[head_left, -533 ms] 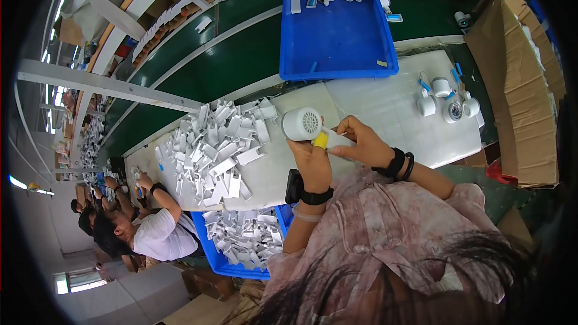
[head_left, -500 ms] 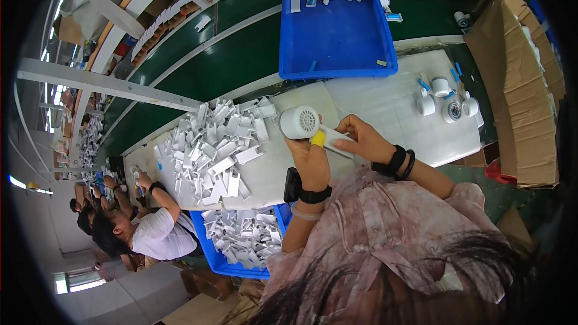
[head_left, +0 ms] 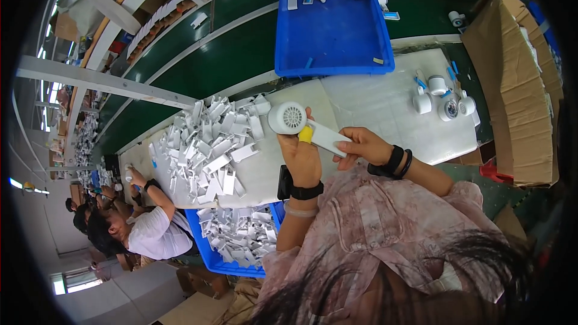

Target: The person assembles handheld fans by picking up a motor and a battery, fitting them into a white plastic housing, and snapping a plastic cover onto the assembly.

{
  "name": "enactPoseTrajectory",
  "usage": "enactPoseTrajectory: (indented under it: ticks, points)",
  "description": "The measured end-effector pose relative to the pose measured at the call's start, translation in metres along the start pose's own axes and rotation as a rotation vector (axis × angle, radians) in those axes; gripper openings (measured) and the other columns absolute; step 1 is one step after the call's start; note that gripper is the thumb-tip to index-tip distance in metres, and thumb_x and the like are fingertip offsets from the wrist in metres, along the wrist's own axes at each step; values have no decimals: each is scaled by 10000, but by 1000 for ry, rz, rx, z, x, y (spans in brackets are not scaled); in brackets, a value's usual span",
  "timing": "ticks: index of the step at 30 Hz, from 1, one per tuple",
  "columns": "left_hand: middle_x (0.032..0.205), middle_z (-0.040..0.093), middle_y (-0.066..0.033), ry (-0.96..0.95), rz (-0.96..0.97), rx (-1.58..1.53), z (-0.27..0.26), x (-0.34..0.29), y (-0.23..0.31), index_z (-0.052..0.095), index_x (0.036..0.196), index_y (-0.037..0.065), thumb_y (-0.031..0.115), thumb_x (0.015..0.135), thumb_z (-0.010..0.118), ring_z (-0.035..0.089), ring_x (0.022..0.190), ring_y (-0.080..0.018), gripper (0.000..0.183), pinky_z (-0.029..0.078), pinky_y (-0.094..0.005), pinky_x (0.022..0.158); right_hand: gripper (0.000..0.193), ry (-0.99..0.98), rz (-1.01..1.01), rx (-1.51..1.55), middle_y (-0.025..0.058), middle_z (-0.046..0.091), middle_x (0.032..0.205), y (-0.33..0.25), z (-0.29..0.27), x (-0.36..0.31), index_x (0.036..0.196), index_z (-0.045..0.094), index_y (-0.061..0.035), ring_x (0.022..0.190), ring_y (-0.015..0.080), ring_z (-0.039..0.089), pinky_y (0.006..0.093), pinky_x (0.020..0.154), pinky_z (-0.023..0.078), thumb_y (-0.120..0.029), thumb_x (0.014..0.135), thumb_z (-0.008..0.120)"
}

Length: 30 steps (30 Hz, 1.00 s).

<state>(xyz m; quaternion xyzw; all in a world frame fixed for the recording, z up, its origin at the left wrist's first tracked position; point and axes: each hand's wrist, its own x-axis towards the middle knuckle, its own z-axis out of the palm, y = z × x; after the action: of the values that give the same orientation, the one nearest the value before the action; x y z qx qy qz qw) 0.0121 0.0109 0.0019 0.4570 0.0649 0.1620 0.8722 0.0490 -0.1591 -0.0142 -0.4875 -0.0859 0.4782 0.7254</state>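
Note:
A white hair-dryer-shaped housing (head_left: 326,137) is held over the worktable, with a round slotted grille on its drum-like head and a slim straight handle. My left hand (head_left: 299,155) grips it where head meets handle, its thumb in a yellow finger cover; the fingers behind are mostly hidden. At the handle's lower end, my right hand (head_left: 366,144) closes its thumb and fingers on it. A large pile of loose white handle shells (head_left: 211,144) lies left of my hands. To the right, several similar round-headed white pieces (head_left: 438,93) with blue parts lie together.
Beyond my hands, a blue tray (head_left: 334,71) holds white assemblies at its far end. A blue bin (head_left: 208,257) with more white shells stands below the table's left part. Tall cardboard (head_left: 512,90) borders the right side. A co-worker in white (head_left: 159,232) sits at left.
Both hands and the housing have shifted slightly left in the picture. More of the handle's flat side now shows, and my right fingers have moved to its lower end.

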Motion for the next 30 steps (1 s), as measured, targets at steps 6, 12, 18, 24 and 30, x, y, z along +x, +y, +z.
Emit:
enactPoseTrajectory:
  ticks: [6, 12, 18, 24, 30]
  points:
    - [1368, 458, -198, -39, -215, -74, 2, -5, 3, 283, 1424, 23, 44, 967, 496, 469, 1270, -361, 505, 411, -451, 1046, 314, 184, -227, -132, 103, 625, 1022, 12, 16, 0, 1161, 481, 46, 794, 154, 681, 267, 727, 578, -146, 944, 601]
    - [1276, 537, -188, -150, -271, 5, -12, 4, -1, 401, 1315, 1, 69, 964, 527, 547, 1186, -345, 379, 443, -452, 1019, 368, 227, -300, -320, 88, 658, 886, 8, 16, -1, 1174, 506, 18, 774, 127, 673, 256, 653, 531, -189, 909, 657]
    - [1228, 573, -172, -176, -378, -88, -30, 24, 0, 436, 1288, 14, 88, 956, 551, 577, 1147, -336, 359, 472, -449, 989, 320, 91, -306, -601, 76, 625, 796, -11, 1, 4, 1140, 549, -41, 652, 124, 555, 284, 617, 462, -212, 892, 659]
    - [1254, 560, -211, -196, -398, 167, -46, 101, 11, 413, 1313, 17, 91, 953, 544, 610, 1088, -339, 390, 519, -427, 921, 238, 236, -319, -568, 78, 653, 862, -33, -46, -6, 1083, 580, -13, 766, 141, 634, 290, 694, 509, -190, 928, 616]
    - [1155, 598, -193, 68, -341, 507, -136, 238, 4, 433, 1219, -3, -20, 898, 534, 661, 947, -295, 337, 578, -375, 778, 169, 515, -336, -838, 78, 663, 866, -104, -135, -29, 1022, 615, -20, 779, 155, 660, 295, 696, 522, -156, 922, 613]
